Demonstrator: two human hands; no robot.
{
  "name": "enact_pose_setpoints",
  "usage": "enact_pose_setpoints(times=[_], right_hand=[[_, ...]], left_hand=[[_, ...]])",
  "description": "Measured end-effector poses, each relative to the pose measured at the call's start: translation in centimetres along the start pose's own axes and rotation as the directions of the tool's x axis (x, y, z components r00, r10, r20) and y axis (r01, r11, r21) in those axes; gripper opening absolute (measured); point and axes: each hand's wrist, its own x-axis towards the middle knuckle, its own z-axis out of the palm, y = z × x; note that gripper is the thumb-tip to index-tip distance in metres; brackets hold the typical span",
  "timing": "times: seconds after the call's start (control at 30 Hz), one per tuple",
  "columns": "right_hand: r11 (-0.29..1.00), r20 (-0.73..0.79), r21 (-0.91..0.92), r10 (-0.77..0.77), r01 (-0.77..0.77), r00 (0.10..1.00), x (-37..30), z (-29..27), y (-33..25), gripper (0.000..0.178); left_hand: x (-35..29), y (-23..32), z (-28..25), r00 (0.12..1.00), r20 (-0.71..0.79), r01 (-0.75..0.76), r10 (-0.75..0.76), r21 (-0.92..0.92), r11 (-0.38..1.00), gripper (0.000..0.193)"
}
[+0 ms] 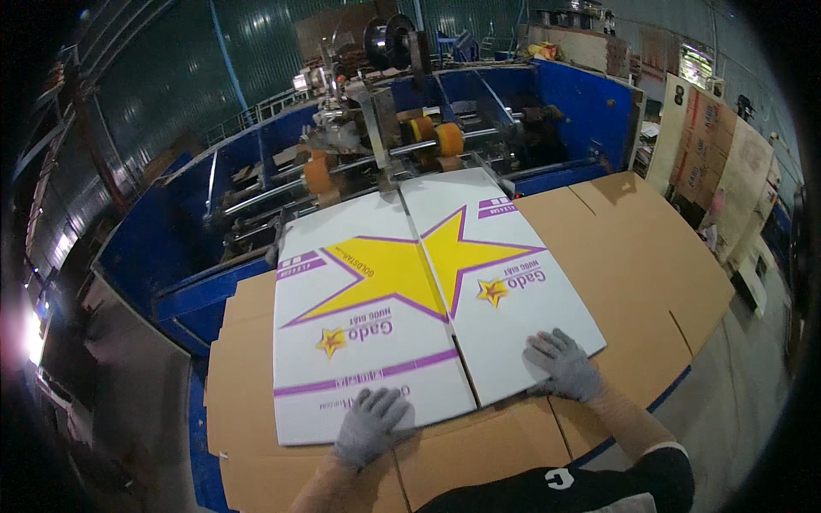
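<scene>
A white folded carton [359,359] printed with yellow stars and purple trim lies flat in front of me. Its two panels meet along a narrow dark slot, and its far end reaches the machine's metal arm. My left hand [374,425], in a grey glove, rests on the near edge of the left panel with fingers stretched out. At the near right corner, my gloved right hand [564,366] lies on the right panel, fingers spread on top. Beneath is a larger brown cardboard sheet [633,256] with slots cut in its edges.
Beyond the carton stands a blue machine [581,111] with steel shafts, orange rollers [449,139] and a dark spool [387,41] on top. Boards and brown cardboard [705,141] lean at the right. Concrete floor [145,410] shows at the left.
</scene>
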Motion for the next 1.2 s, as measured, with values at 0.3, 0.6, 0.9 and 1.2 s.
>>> enact_pose_setpoints(times=[0.3, 0.6, 0.9, 1.2], right_hand=[[0.989, 0.022, 0.112, 0.100, -0.102, 0.995, 13.6, 4.7, 8.4, 0.065], [0.794, -0.173, 0.096, 0.607, -0.600, 0.776, 21.6, 10.1, 12.3, 0.063], [0.889, -0.156, 0.190, 0.447, -0.418, 0.881, 13.4, 6.9, 6.6, 0.049], [0.896, -0.058, 0.312, 0.349, -0.315, 0.936, 0.2, 2.2, -1.9, 0.040]], left_hand=[[8.0, -9.2, 3.7, 0.863, -0.158, 0.500, -0.480, 0.125, 0.857, 0.059], [-3.3, 4.0, 3.6, 0.281, -0.356, 0.914, -0.891, -0.185, 0.362, 0.081], [-17.8, 8.6, 0.1, -0.541, -0.294, 0.695, -0.788, -0.684, -0.221, 0.074], [-22.8, 8.7, -1.3, -0.523, -0.105, 0.024, -0.846, -0.994, 0.109, 0.039]])
